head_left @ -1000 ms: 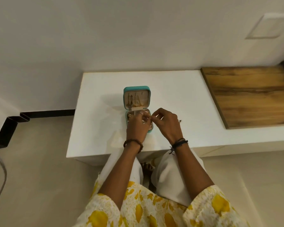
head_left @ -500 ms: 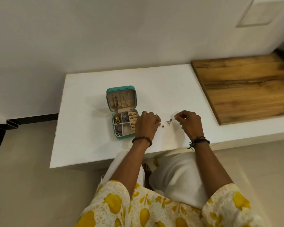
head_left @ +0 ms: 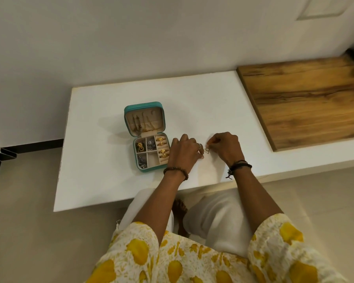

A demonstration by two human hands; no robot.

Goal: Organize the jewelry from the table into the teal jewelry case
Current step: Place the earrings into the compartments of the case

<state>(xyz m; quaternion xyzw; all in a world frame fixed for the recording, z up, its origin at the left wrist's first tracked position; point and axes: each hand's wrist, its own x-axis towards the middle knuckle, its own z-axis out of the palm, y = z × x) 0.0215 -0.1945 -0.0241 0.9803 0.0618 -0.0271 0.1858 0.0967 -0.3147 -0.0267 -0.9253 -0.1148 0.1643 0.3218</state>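
R hand (head_left: 226,147) pinches triangle earring (head_left: 207,150), L hand (head_left: 184,153) curled beside it, grip unclear; case (head_left: 151,153) lies left, L nearer.

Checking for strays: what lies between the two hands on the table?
In the head view, a small triangular earring lies between the left hand and right hand, at their fingertips.
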